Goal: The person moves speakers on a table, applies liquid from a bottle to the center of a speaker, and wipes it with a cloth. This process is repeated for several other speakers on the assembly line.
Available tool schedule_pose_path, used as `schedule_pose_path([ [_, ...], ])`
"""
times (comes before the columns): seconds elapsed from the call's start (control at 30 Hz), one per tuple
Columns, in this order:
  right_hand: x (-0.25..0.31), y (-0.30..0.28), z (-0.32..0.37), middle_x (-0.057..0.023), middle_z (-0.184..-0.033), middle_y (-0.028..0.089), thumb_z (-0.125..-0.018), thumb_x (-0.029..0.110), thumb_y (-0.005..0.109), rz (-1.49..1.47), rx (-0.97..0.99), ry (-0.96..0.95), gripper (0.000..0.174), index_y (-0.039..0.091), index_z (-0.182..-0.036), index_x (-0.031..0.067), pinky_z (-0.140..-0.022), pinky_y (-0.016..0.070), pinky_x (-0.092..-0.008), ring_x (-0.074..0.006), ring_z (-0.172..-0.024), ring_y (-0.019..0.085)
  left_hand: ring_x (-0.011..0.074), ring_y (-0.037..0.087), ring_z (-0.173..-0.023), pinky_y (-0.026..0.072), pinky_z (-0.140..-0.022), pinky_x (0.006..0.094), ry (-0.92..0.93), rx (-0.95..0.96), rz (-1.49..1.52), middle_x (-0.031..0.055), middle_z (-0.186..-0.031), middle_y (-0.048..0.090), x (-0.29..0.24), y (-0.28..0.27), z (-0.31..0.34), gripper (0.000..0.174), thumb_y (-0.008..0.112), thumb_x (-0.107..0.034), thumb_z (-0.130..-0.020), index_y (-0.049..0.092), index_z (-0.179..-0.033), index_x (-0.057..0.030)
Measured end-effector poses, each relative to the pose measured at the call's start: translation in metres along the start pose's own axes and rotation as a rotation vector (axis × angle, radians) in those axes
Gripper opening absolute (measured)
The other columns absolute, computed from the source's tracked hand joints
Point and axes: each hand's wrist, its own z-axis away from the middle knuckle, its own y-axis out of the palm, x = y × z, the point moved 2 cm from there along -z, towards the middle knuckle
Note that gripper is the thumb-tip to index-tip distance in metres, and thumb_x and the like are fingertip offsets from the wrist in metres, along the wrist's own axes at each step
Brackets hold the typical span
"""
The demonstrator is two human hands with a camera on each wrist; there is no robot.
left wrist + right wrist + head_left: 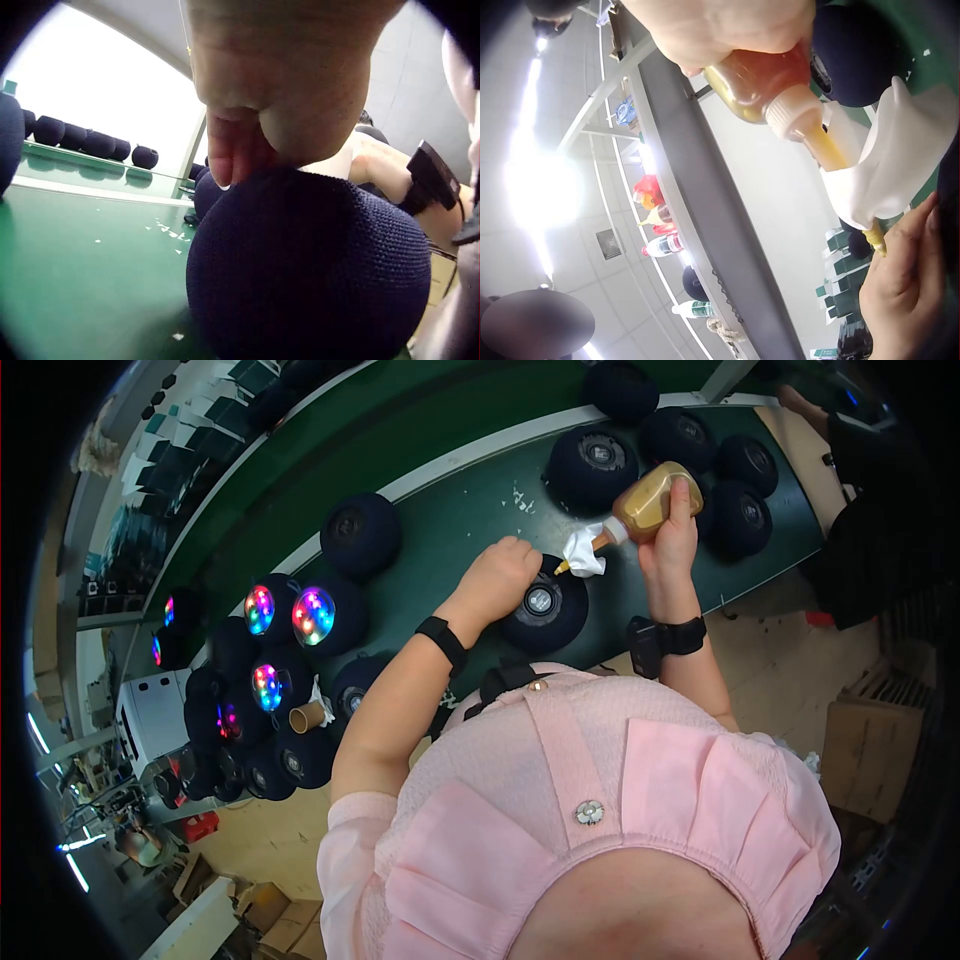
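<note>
My left hand (497, 580) is at the upper edge of a round navy fabric-covered speaker (555, 622), which lies with its round badge facing up. In the left wrist view its curled fingers pinch the top of the fabric cover (300, 262); their tips are partly hidden. My right hand (677, 545) grips a clear squeeze bottle (645, 505) of amber glue, tilted nozzle-down. A white tissue (583, 552) is wrapped about the nozzle. The yellow nozzle tip (875, 238) points at the speaker's rim, close beside the left fingers.
More round speakers (592, 465) stand at the right end of the green table (470, 510). Several on the left show coloured lights (314, 615), near a cardboard tube (307, 717). White scraps (522, 498) lie beyond the hands. Cardboard boxes (872, 750) stand on the floor.
</note>
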Motion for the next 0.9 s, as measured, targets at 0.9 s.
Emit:
schedule_pose_path([
  [0.9, -0.005, 0.050, 0.034, -0.0091, -0.104, 0.055, -0.071, 0.023, 0.077, 0.473, 0.230, -0.524, 0.060, 0.042, -0.113, -0.0008, -0.082, 0.0458, -0.0268, -0.0143, -0.093, 0.055, 0.0327, 0.054, -0.078, 0.0430, -0.071, 0.0400, -0.230, -0.161, 0.235, 0.0134, -0.075, 0.056, 0.009, 0.008, -0.001, 0.007, 0.057, -0.008, -0.077, 0.060, -0.077, -0.0021],
])
